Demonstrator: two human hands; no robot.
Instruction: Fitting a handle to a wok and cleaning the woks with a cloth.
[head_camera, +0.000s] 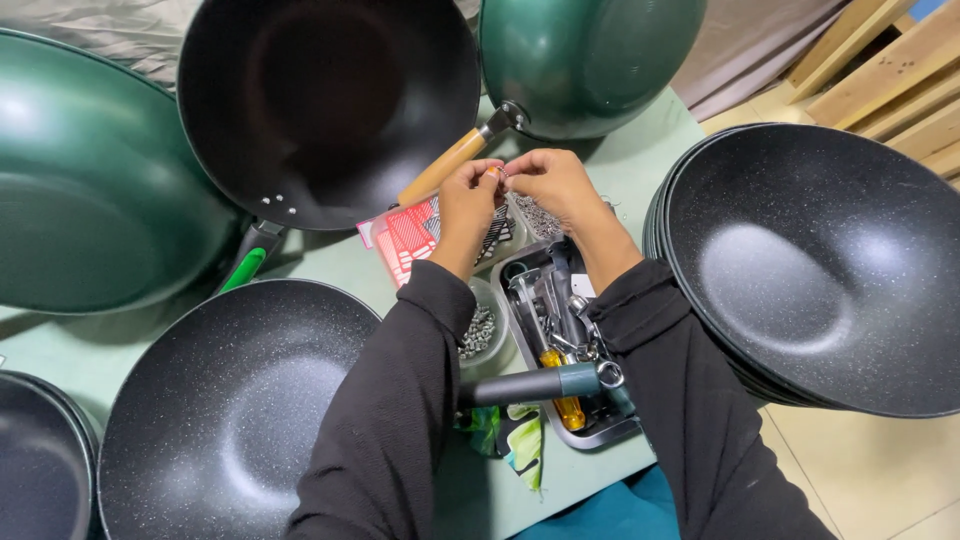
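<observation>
left grip (470, 195), right grip (545, 180): fingertips pinching | small part (494, 173): orange-tipped, perhaps metal, mostly hidden

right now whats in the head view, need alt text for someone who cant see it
A person in black sleeves pinches a small part between the left hand and right hand over a pale green table. Around them sit dark speckled woks, and below the hands a metal tray of tools and a small tub of screws.
</observation>
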